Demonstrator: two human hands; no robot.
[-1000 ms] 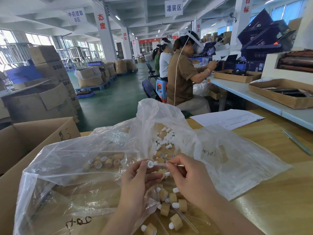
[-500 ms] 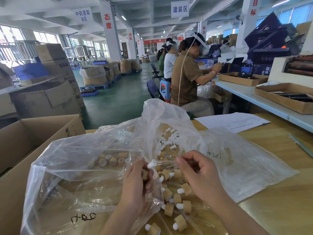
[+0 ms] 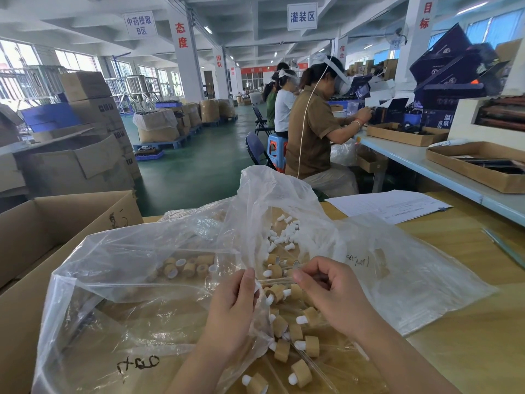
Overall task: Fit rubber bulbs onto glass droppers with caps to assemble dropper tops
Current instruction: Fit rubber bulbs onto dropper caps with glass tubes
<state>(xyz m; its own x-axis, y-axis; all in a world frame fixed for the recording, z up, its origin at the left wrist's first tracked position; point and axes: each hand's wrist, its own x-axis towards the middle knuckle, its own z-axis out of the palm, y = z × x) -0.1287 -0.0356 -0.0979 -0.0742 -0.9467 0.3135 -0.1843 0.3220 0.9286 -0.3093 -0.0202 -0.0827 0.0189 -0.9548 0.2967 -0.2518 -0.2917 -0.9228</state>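
In the lower middle of the frame, the glass dropper (image 3: 274, 280) lies level between the left hand (image 3: 234, 311) and the right hand (image 3: 333, 298), each pinching one end.

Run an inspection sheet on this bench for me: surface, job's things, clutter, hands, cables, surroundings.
Surface: wooden table, largely under clear plastic bags.
Job's things: glass tube between both hands; loose bulbs and finished tops in the open bag; bare caps in the left bag.
Clutter: paper sheet, cardboard box.
Hands: left hand pinches a white bulb at the tube's end; right hand pinches the tube.
Cables: white cord hanging down a seated worker.
Surroundings: stacked cartons, pillars.
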